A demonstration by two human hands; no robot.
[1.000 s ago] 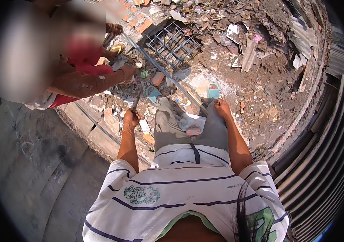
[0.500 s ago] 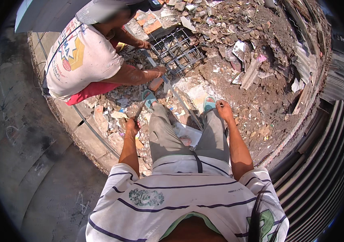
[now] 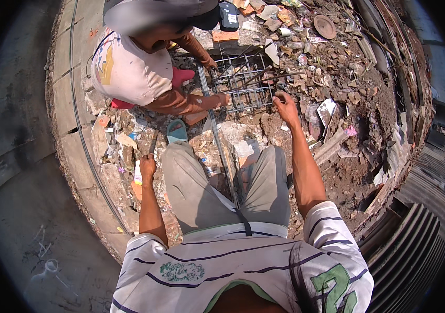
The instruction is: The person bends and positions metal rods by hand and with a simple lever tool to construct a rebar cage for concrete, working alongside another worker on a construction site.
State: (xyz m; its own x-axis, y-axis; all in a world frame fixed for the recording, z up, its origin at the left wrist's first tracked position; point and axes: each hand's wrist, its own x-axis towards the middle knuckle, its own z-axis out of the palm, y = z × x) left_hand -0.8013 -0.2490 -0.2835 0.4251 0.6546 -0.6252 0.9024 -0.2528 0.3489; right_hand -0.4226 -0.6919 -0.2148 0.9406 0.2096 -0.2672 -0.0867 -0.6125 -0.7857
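Tool [image 3: 153, 142], dark and narrow, is clasped by the left hand [image 3: 147, 169]. Long bars [image 3: 218, 136] are left outside, alongside a grid of already crossed rods [image 3: 251, 93] on rubble [image 3: 355, 86], approached leftward by a co-worker's hand [image 3: 221, 100]; fastening cannot be judged. Near its right edge, the right hand [image 3: 286, 108] is held curled, grip contents unclear.

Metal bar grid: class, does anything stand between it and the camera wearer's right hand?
Nothing visible does. The right hand is at the lower right corner of the metal bar grid; whether they touch is hard to tell. A co-worker's hand is at the grid's left side, not between them.
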